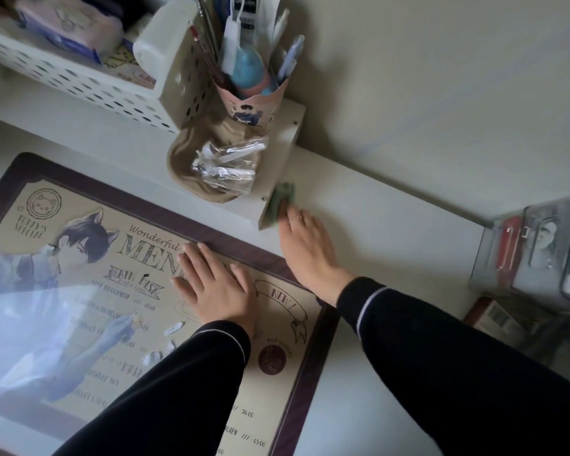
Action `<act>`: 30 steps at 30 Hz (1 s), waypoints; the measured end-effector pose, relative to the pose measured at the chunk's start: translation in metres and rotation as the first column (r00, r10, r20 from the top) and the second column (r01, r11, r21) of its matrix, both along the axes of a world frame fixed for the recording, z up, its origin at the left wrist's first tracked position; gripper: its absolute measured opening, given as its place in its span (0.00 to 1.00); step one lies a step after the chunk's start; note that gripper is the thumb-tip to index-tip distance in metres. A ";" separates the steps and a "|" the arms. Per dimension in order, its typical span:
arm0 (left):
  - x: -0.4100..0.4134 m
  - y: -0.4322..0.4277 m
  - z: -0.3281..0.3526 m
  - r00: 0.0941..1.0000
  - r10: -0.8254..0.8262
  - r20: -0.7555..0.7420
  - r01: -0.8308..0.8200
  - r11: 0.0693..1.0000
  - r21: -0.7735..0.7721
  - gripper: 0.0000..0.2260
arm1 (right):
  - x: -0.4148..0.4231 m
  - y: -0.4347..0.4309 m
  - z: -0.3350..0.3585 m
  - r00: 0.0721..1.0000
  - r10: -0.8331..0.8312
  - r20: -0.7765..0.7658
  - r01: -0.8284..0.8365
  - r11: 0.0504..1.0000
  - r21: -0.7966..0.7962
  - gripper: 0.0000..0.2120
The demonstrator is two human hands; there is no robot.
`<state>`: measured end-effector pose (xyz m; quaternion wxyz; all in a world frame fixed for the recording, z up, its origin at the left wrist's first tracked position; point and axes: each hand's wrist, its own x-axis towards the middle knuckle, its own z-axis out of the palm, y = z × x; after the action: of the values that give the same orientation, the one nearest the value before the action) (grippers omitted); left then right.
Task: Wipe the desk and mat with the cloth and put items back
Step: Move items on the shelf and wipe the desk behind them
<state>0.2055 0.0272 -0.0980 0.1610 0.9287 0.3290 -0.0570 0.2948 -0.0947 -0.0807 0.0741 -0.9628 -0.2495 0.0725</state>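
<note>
A printed desk mat with a dark border and menu artwork lies on the white desk. My left hand rests flat on the mat's upper right part, fingers straight. My right hand reaches past the mat's corner and presses a small green cloth against the side of the white shelf riser. The fingertips are hidden behind the cloth, which looks blurred.
On the riser stand a perforated white basket, a pink pen cup full of pens and a beige tray with plastic wrappers. Clear acrylic organizers sit at the right edge. Small paper scraps lie on the mat.
</note>
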 end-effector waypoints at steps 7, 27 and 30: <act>-0.001 0.000 0.000 1.000 -0.015 -0.015 0.016 0.999 0.034 0.31 | 0.097 -0.055 -0.007 0.881 -0.459 0.112 0.463 0.886 -0.011 0.26; -0.001 -0.001 0.000 1.000 -0.014 0.009 0.014 1.000 0.026 0.31 | -0.031 -0.018 0.004 0.983 0.180 -0.045 -0.167 0.964 0.208 0.17; -0.001 -0.001 -0.002 1.000 -0.003 0.009 0.003 1.000 0.026 0.30 | -0.018 -0.047 -0.002 0.912 0.405 0.071 -0.411 0.896 0.167 0.16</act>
<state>0.2043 0.0259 -0.1005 0.1502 0.9315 0.3276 -0.0490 0.2765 -0.1417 -0.0822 0.1388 -0.8797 -0.4523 0.0473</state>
